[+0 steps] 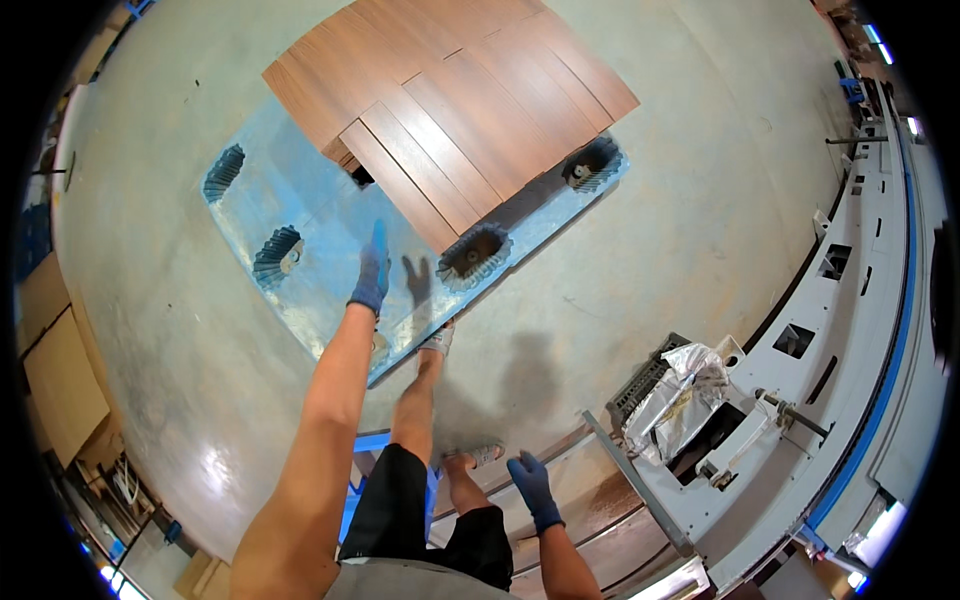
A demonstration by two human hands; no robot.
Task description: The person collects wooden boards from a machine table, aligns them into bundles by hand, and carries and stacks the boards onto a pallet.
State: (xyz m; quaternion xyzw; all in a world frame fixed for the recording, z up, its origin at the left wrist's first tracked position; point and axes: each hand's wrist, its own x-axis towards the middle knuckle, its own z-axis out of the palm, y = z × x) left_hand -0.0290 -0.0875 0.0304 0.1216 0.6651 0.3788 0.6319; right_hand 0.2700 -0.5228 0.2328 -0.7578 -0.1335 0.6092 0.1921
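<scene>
My left hand (371,272), in a blue glove, reaches forward over a light blue pallet (290,200) on the floor, fingers apart and holding nothing. Brown wooden boards (450,90) lie stacked on the far part of the pallet, just beyond that hand. My right hand (533,487), also in a blue glove, hangs low beside my right leg with nothing in it, above a brown board (590,500) at the machine's edge. My forward foot (437,340) stands at the pallet's near edge.
A long grey and blue machine (850,330) curves along the right side, with a crumpled silver foil piece (680,395) on it. Cardboard sheets (60,370) lie at the left. The floor is smooth grey concrete (680,200).
</scene>
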